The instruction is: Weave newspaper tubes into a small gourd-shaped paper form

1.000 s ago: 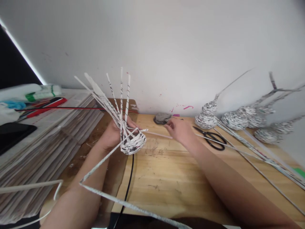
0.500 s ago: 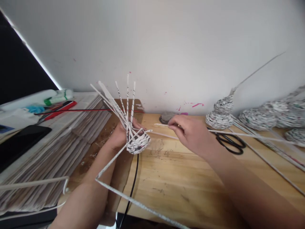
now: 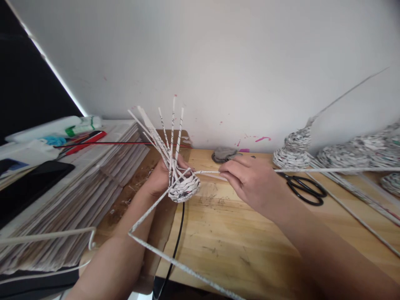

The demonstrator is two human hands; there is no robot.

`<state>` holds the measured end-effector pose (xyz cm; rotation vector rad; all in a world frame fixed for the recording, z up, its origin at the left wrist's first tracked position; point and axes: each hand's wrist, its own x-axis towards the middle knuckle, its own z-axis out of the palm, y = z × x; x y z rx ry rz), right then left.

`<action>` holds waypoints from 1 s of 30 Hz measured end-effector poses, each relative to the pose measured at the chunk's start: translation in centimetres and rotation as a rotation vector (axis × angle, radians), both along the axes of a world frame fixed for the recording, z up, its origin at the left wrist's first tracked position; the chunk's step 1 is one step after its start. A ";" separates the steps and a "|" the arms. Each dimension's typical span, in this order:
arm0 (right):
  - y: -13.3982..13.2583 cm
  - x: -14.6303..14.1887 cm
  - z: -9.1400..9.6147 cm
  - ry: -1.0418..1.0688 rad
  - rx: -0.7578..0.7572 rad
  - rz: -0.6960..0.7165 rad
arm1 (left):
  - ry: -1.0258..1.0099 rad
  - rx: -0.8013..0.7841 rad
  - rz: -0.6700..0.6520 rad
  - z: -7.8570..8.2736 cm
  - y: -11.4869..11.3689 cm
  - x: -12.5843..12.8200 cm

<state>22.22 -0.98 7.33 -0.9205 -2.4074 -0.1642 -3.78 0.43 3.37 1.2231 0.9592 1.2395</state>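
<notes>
My left hand (image 3: 162, 177) is closed around a small woven paper basket (image 3: 184, 188), made of rolled newspaper strips, with several upright paper strips (image 3: 173, 129) fanning up from it. My fingers behind the basket are partly hidden. One long paper strip (image 3: 175, 263) runs from the basket, bends sharply near my left forearm and leaves the view at the bottom. My right hand (image 3: 246, 179) pinches another rolled paper strip (image 3: 206, 171), whose end meets the basket's rim. That strip continues past my right hand toward the right edge.
Black scissors (image 3: 304, 189) lie right of my right hand. Finished woven paper pieces (image 3: 290, 158) stand along the wall. A grey cloth (image 3: 223, 154) rests at the table's back. Stacked newspapers (image 3: 103, 183) bear a phone (image 3: 40, 187) at left. A black cable (image 3: 179, 233) crosses the table.
My right hand has brought the strip's end leftward to the basket; before, that end stood apart from it. My left hand keeps hold of the basket. The view has shifted slightly.
</notes>
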 end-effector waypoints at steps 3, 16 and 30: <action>-0.2 -0.1 0.1 -0.016 0.028 -0.008 | 0.001 0.000 0.000 0.1 -0.1 0.0; -0.7 -0.3 0.3 -0.151 0.087 -0.021 | 0.117 0.040 -0.007 -0.4 0.1 0.0; -1.1 -0.9 -0.6 -0.154 0.000 -0.011 | 0.253 0.134 -0.038 -0.4 -0.2 0.4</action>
